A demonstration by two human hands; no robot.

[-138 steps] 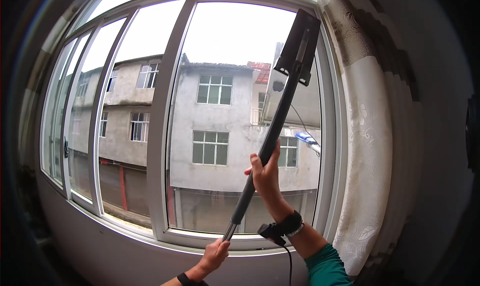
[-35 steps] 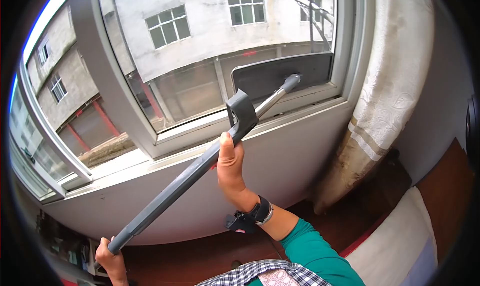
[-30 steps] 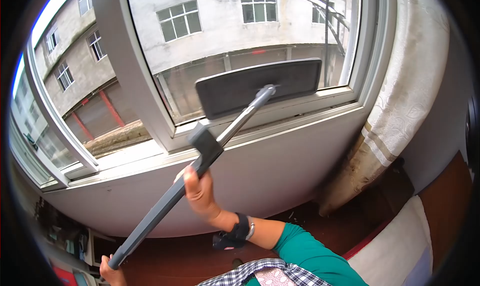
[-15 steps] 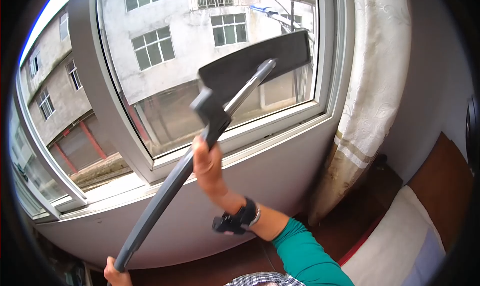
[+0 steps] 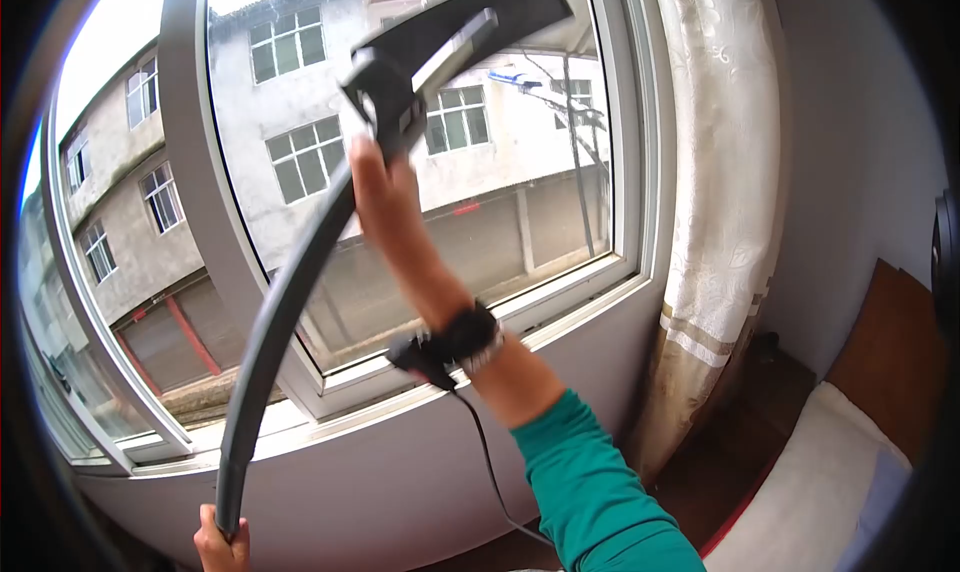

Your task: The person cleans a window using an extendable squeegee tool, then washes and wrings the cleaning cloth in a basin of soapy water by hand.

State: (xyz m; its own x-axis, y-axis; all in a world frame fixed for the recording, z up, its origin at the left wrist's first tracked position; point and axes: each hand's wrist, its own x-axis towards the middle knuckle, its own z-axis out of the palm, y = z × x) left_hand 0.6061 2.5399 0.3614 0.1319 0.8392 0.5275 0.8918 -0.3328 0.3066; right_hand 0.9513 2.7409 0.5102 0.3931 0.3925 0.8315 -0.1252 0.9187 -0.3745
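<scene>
Grey pole [image 5: 286, 302] slants up the window [image 5: 190, 122]

And here's the right hand [image 5: 380, 187], clamped round the pole just below the dark bracket [image 5: 385, 90], while the left hand [image 5: 222, 542] closes round the bottom end! Up top, the wide, flat head [image 5: 525, 12] sits in front of the pane's top edge; whether it touches the glass, I can't tell. 1 black strap [image 5: 468, 337] circles the right wrist, and the curtain [image 5: 725, 172] hangs beside the window's right edge.

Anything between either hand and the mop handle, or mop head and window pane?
Nothing visible. Right hand and left hand grip the mop handle; nothing shows between mop head and window pane, contact unclear.
</scene>
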